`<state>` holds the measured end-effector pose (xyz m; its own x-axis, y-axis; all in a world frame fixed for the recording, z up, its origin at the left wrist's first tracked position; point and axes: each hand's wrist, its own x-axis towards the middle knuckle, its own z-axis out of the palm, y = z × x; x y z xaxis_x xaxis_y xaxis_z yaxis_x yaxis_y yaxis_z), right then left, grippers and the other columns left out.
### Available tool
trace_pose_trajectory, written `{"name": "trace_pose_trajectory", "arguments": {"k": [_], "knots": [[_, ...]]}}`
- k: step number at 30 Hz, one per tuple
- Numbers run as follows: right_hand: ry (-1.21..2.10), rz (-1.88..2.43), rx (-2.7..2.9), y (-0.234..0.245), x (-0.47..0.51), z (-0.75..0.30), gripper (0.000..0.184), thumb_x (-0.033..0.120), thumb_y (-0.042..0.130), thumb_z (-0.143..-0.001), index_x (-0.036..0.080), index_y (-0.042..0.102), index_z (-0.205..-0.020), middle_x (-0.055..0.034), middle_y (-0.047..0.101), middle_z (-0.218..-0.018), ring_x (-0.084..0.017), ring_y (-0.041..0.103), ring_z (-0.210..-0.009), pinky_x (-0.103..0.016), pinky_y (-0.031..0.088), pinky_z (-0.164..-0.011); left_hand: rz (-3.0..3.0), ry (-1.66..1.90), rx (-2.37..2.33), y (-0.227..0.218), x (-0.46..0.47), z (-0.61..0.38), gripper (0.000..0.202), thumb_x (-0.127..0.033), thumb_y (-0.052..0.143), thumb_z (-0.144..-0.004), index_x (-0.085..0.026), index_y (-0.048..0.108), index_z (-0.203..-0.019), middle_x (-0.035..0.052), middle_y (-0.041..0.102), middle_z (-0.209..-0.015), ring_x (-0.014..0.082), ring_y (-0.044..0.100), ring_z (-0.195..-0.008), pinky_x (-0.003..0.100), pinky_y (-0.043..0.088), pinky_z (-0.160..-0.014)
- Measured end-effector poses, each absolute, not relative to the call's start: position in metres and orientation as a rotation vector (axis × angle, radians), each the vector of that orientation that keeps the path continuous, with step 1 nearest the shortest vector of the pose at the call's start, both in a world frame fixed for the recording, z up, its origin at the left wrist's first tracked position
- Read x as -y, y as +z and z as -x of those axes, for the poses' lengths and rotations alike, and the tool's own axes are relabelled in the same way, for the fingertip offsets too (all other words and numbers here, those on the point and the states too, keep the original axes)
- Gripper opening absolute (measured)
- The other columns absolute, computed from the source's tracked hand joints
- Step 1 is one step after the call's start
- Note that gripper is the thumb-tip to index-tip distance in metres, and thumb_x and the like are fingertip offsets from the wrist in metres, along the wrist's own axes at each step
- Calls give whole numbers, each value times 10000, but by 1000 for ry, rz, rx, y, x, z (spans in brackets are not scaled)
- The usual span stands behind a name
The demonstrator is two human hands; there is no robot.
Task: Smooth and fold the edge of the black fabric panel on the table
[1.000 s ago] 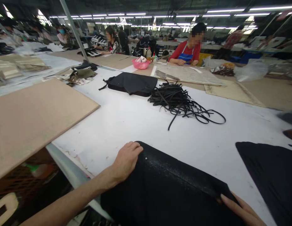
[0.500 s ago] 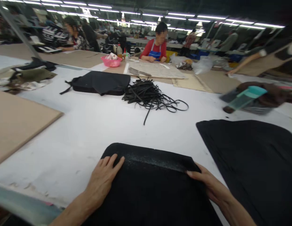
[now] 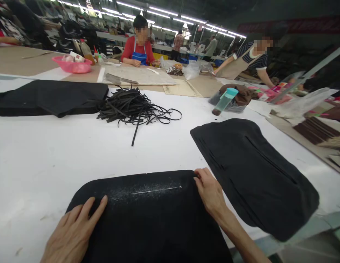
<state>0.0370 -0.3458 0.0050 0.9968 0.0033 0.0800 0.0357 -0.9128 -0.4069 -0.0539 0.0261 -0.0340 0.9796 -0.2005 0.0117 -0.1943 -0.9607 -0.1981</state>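
A black fabric panel [image 3: 148, 223] with rounded corners lies at the front of the white table, partly out of view at the bottom. Near its far edge, a thin white line and whitish specks mark a slit-like strip. My left hand [image 3: 76, 223] rests on the panel's left side, fingers spread and flat. At the far right corner, my right hand [image 3: 209, 191] has its fingers bent together, pinching the panel's edge. Beside it on the right lie stacked black panels [image 3: 252, 171], the top one with a long slit.
A heap of black strips [image 3: 128, 106] lies beyond the panel, with a black stack [image 3: 52, 96] to its left. Behind are a pink basin [image 3: 72, 65], a teal-capped bottle [image 3: 225, 101] and two co-workers across the table. Brown pieces [image 3: 319, 131] are stacked far right.
The view has swung right. My right hand has shifted to the panel's far corner, which now lies flatter. The white line on the panel shows more clearly; my left hand stays on the left side.
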Motion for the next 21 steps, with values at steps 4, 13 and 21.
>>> {"name": "trace_pose_trajectory", "arguments": {"k": [4, 13, 21], "knots": [[198, 2412, -51, 4, 334, -33, 81, 237, 448, -808, 216, 513, -765, 13, 522, -696, -172, 499, -667, -288, 364, -615, 2980, -19, -272, -45, -35, 55, 636, 23, 281, -763, -293, 391, -1304, 137, 532, -1219, 294, 532, -990, 444, 435, -837], [263, 2441, -112, -3, 327, -37, 119, 284, 495, -787, 213, 502, -691, 19, 496, -685, -161, 478, -656, -286, 319, -590, 2968, -15, -233, -42, -40, 52, 608, 16, 302, -785, -308, 395, -1292, 146, 543, -1184, 274, 553, -947, 433, 448, -818], [292, 2552, -140, -6, 323, -41, 136, 298, 504, -761, 214, 464, -661, 17, 490, -662, -163, 479, -642, -280, 318, -579, 3039, 146, -123, -33, -38, 48, 612, -2, 274, -792, -351, 395, -1279, 120, 551, -1196, 264, 559, -981, 428, 453, -830]]}}
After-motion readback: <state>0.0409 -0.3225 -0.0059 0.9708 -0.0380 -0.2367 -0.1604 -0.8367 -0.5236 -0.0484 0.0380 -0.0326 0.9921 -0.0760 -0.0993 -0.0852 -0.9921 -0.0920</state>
